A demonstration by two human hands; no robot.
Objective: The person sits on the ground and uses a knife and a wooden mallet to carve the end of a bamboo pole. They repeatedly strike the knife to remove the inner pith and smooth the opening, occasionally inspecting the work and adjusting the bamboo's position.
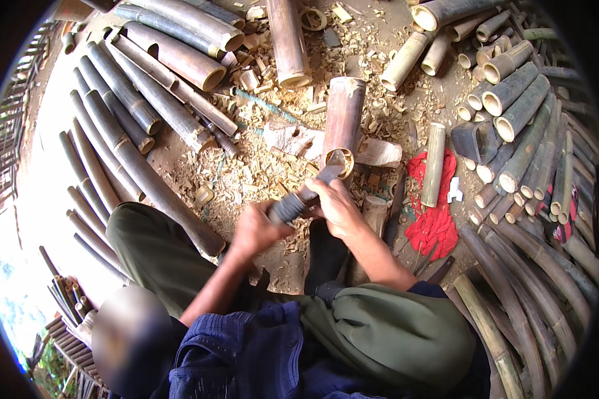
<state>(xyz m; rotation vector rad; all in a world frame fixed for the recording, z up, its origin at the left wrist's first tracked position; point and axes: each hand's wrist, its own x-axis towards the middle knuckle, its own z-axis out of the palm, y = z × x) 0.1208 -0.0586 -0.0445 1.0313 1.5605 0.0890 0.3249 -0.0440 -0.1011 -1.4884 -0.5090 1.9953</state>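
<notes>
Both of my hands grip a cutting tool with a thick, black-wrapped handle [287, 209] and a short dark blade [330, 173]. My left hand [256, 229] is closed round the handle's rear end. Nearer the blade, my right hand [339, 205] wraps the front of the handle. The blade's tip meets the open near end of a reddish-brown bamboo tube [345, 110]; how deep it goes inside cannot be seen. This tube rests across a pale, rough block [381, 152] on the ground.
Pale shavings [246, 174] cover the ground around the block. Long dark bamboo poles [140, 156] lie at the left, and cut tubes [512, 120] are piled at the right. A short bamboo piece [434, 165] lies on a red cloth [439, 229], beside a white piece [454, 190].
</notes>
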